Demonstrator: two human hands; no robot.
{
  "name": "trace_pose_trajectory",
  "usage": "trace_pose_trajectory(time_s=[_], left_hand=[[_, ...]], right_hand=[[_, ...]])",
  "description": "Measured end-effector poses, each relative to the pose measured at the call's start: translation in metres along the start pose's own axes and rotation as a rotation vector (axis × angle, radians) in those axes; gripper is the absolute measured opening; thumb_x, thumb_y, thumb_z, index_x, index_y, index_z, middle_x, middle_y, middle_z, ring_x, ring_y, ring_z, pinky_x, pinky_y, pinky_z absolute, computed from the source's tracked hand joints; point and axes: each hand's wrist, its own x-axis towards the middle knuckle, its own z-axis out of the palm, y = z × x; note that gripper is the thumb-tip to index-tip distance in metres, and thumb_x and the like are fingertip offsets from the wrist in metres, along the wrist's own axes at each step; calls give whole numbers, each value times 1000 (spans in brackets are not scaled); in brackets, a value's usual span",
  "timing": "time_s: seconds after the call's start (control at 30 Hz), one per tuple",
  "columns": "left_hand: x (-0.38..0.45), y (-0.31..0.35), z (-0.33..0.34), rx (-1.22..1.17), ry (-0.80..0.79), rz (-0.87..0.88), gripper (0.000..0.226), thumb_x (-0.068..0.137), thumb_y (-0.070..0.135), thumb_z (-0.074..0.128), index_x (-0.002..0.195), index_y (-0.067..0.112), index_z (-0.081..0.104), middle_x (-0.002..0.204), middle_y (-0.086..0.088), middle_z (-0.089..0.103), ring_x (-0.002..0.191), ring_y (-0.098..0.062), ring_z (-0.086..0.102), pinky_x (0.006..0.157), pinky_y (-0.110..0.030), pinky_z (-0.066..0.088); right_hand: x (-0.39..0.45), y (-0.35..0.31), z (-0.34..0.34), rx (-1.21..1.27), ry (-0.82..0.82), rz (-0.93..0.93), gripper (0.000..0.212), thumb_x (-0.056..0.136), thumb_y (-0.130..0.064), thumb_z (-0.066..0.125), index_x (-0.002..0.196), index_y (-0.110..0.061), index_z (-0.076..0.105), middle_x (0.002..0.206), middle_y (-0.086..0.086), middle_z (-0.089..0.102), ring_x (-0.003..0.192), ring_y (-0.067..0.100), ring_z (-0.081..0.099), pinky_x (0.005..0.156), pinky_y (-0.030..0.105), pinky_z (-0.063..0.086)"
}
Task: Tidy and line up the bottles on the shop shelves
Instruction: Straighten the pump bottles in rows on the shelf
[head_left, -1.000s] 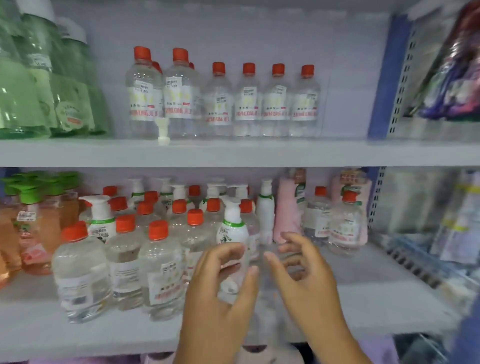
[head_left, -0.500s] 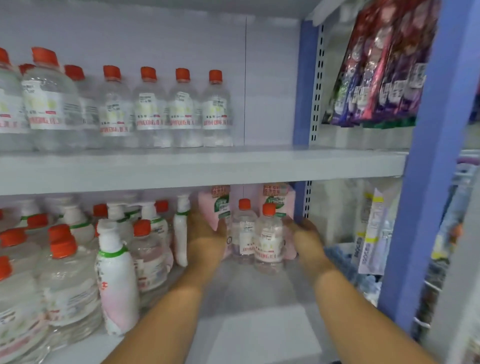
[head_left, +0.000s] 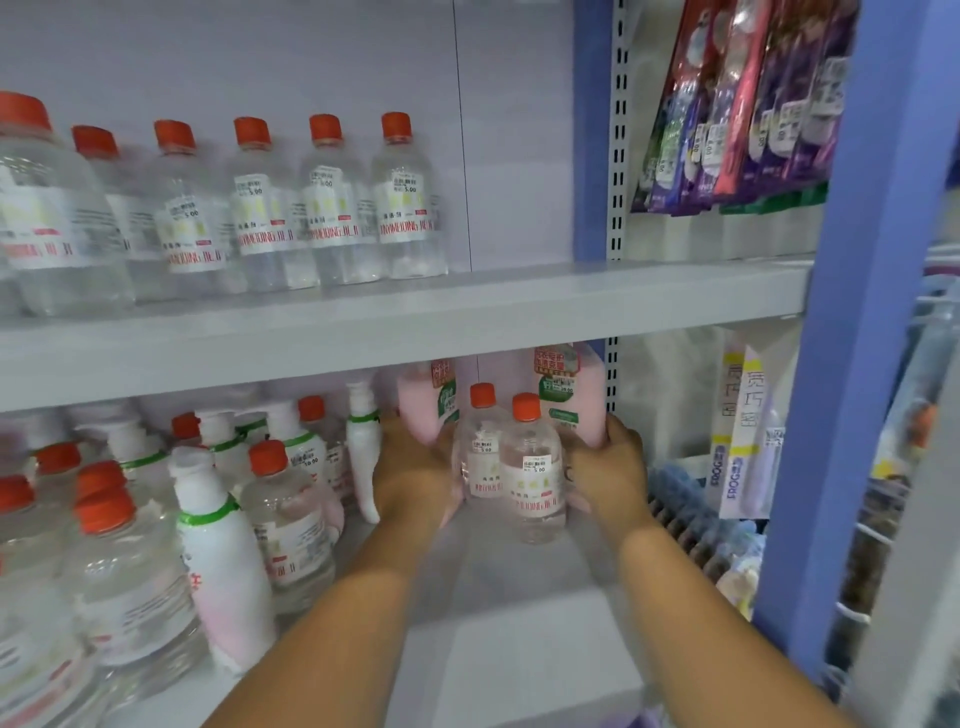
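We have both hands deep on the lower shelf (head_left: 519, 649). The left hand (head_left: 413, 467) wraps the rear clear bottle (head_left: 480, 452); the right hand (head_left: 605, 467) clasps the right pink pack (head_left: 569, 395) behind the front clear bottle (head_left: 535, 483). Risks: squeezing inward could topple the front bottle, which stands free between our hands; the left forearm passes near the white pump bottle (head_left: 363, 452) and could knock it.

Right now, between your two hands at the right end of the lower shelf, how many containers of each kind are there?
Between the left hand and the right hand:
Clear bottles with orange caps: 2
Pink containers behind them: 2
Total: 4
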Motion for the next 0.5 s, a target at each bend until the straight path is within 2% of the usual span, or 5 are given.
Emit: trace_pose_trajectory(time_s=[0.07, 0.13, 0.23, 0.3, 0.5], left_hand=[[-2, -9, -9, -22, -40, 23, 59, 92, 58, 66, 133, 20, 47, 120, -8, 68, 104, -30, 68, 90, -39, 53], [-10, -18, -21, -92, -47, 103, 49, 93, 54, 67, 127, 30, 42, 110, 4, 66, 94, -24, 63, 81, -34, 48], [-31, -27, -41, -116, -54, 182, 41, 93, 52, 68, 112, 41, 34, 94, 13, 58, 83, -20, 57, 72, -31, 43], [-47, -30, -56, -108, -82, 166, 41, 89, 58, 68, 112, 42, 37, 89, 19, 54, 80, -19, 55, 69, -32, 43], [-95, -51, -97, -263, -179, 202, 41, 83, 61, 71, 111, 51, 44, 104, 21, 69, 90, -10, 69, 76, -34, 58]], right_hand=[[-11, -2, -14, -141, 57, -71, 45, 83, -46, 78, 118, -19, 66, 108, 10, 64, 99, 34, 68, 90, 41, 55], [-26, -5, -29, -270, 124, -70, 51, 86, -45, 76, 126, -18, 61, 109, 12, 57, 103, 38, 64, 85, 39, 51], [-57, -13, -46, -254, 157, -20, 57, 85, -46, 76, 133, -22, 58, 123, 12, 59, 114, 36, 61, 96, 47, 52], [-83, -18, -53, -292, 172, -15, 59, 84, -51, 75, 133, -25, 56, 126, 10, 58, 116, 36, 60, 96, 54, 52], [-159, -30, -73, -308, 106, -49, 55, 81, -53, 76, 130, -38, 56, 121, -6, 60, 109, 20, 63, 92, 48, 55]])
